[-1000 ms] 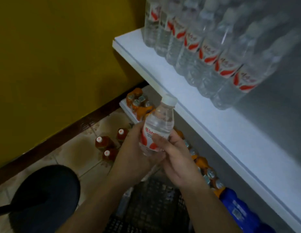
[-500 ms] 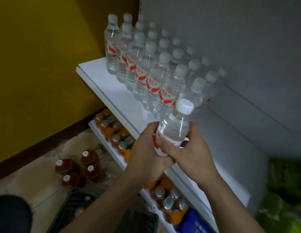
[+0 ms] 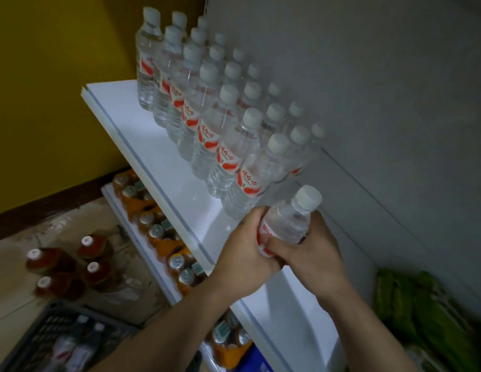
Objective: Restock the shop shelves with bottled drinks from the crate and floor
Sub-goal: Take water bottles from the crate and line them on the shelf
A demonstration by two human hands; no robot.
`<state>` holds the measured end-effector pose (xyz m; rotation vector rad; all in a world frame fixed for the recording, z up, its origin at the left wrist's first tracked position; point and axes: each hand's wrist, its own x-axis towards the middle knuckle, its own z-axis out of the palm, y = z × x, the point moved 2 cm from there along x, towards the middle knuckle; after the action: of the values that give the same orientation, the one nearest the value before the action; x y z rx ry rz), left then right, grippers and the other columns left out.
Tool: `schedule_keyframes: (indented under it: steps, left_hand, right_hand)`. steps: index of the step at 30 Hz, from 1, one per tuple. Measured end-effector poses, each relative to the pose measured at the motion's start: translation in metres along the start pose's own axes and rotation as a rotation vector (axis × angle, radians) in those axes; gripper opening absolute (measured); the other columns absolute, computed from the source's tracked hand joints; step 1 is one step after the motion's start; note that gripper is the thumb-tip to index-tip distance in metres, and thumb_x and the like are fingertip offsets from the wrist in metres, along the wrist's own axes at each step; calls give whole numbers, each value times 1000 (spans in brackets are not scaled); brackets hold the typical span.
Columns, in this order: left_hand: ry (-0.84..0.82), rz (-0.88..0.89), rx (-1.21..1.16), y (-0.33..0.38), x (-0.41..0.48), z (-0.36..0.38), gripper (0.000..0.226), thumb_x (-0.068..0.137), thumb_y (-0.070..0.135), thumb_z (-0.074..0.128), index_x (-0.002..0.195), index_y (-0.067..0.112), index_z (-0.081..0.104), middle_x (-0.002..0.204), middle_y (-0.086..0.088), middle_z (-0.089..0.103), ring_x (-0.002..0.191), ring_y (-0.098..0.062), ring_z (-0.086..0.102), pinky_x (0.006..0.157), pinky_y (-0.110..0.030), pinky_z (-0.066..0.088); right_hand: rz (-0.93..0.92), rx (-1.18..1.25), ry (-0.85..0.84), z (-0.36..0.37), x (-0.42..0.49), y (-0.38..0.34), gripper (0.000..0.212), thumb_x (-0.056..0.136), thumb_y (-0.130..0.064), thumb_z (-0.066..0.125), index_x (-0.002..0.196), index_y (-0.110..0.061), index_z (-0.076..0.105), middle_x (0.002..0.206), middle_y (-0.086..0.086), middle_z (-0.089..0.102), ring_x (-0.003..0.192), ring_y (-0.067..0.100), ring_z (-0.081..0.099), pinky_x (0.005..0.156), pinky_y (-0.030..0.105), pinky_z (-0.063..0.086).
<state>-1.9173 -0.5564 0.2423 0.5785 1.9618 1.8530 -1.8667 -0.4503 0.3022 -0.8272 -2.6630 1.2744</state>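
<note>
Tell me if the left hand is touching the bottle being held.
Touching. The head view shows the left hand wrapped round the held bottle at its label; the right hand grips it too.

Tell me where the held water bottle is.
Head view, right of centre: the water bottle gripped by left hand and right hand over the white shelf, beside the shelved bottles.

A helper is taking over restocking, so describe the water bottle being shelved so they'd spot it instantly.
Find the white upper shelf holding rows of white-capped water bottles. At the rows' near end, one matching bottle is tilted. Unlike the standing ones, it is gripped by the left hand and the right hand.
</note>
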Motion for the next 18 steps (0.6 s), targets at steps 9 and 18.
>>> schedule_keyframes:
  steps: [9, 18]
  left_hand:
    - [34, -19, 141, 5, 23, 10, 75, 61, 36, 73, 131, 27, 47, 125, 4, 56, 115, -14, 55, 93, -37, 50]
    - [-10, -109, 112, 10, 37, 3, 80, 79, 27, 78, 145, 30, 32, 142, 8, 43, 131, -11, 40, 106, -26, 36]
  right_hand:
    - [-28, -6, 45, -9, 25, 10, 35, 65, -33, 85, 94, -36, 65, 87, -12, 72, 80, 3, 69, 72, 36, 56]
    - [91, 236, 337, -27, 83, 49, 94, 27, -45, 91, 114, -25, 62, 108, 1, 70, 98, 27, 69, 84, 52, 57]
